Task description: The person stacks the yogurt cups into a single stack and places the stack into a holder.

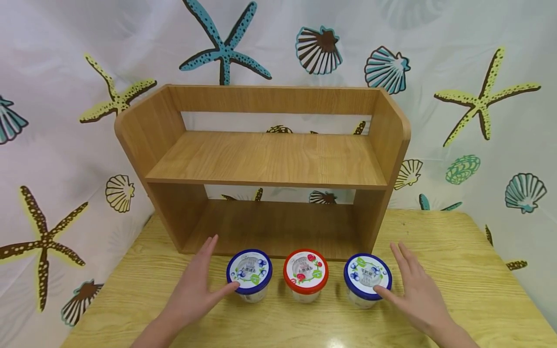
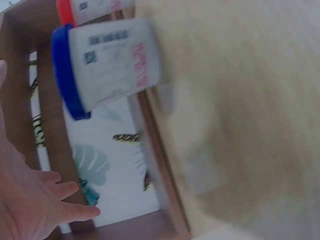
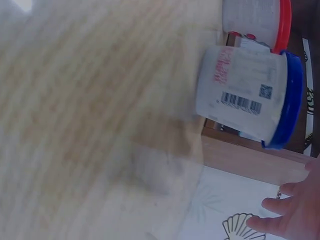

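Three lidded tubs stand in a row on the wooden table, in front of a shelf. The left tub (image 1: 249,273) has a blue lid with blueberries printed on it. A red-lidded tub (image 1: 306,271) with printed red berries is in the middle. Another blue-lidded tub (image 1: 368,276) stands at the right. My left hand (image 1: 196,285) is beside the left tub, fingers extended and thumb overlapping its lid edge in the head view. Beside the right tub, my right hand (image 1: 415,290) has its fingers spread, thumb at the lid's rim. In both wrist views the fingers curl round nothing.
A two-tier wooden shelf (image 1: 265,157) stands right behind the tubs, with raised side panels. Its lower board (image 1: 278,224) lies just beyond the lids. Behind hangs a white curtain (image 1: 278,29) printed with starfish and shells. The table (image 1: 452,270) extends to the right of the shelf.
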### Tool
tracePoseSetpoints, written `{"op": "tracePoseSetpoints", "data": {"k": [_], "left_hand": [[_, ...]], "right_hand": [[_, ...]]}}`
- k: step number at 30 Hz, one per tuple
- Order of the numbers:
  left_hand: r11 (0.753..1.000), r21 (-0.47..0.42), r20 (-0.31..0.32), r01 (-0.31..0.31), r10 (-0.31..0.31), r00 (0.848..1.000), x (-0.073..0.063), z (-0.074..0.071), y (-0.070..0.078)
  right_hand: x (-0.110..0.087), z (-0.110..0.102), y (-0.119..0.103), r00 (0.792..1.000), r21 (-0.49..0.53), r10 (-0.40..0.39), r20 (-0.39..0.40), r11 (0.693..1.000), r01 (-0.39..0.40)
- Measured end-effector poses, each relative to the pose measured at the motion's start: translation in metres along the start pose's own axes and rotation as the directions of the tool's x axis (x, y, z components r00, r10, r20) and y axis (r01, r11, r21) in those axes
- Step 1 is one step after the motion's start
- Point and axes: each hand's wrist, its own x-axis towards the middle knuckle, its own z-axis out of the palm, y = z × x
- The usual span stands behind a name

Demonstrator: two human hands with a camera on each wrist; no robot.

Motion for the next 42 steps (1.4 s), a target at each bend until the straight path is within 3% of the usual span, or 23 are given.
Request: {"op": "tracePoseSetpoints", "data": {"k": [5, 11, 18, 24, 28, 32, 38, 42], "left_hand": [[0.986, -0.156, 0.034, 0.059, -0.054, 0.998, -0.003, 0.014, 0.001], [0.951, -0.283, 0.069, 0.123, -0.108, 0.992, -0.005, 0.025, 0.002], [0.889, -0.443, 0.036, 0.116, -0.112, 0.993, -0.005, 0.037, 0.0], [0.807, -0.568, 0.069, 0.16, -0.147, 0.987, -0.01, 0.048, 0.003], [0.797, -0.569, 0.089, 0.202, -0.185, 0.979, -0.014, 0.055, 0.002], [0.786, -0.593, 0.053, 0.173, -0.176, 0.983, -0.017, 0.062, 0.002], [0.716, -0.689, 0.017, 0.112, -0.139, 0.99, -0.018, 0.069, 0.003], [0.702, -0.702, 0.024, 0.118, -0.141, 0.99, -0.018, 0.07, 0.003]], "right_hand": [[-0.002, 0.01, -0.001, 0.996, 0.077, 0.069, 0.059, 0.994, -0.073], [-0.005, 0.018, -0.003, 0.991, 0.157, 0.103, 0.084, 0.981, -0.116], [-0.005, 0.023, -0.005, 0.972, 0.247, 0.182, 0.149, 0.945, -0.215], [-0.008, 0.03, -0.006, 0.972, 0.303, 0.181, 0.148, 0.927, -0.219], [-0.007, 0.032, -0.006, 0.956, 0.332, 0.211, 0.206, 0.903, -0.271], [-0.006, 0.035, -0.007, 0.946, 0.358, 0.227, 0.231, 0.885, -0.299], [-0.005, 0.035, -0.009, 0.94, 0.39, 0.237, 0.245, 0.864, -0.319], [-0.005, 0.035, -0.009, 0.938, 0.422, 0.237, 0.253, 0.845, -0.328]]}}
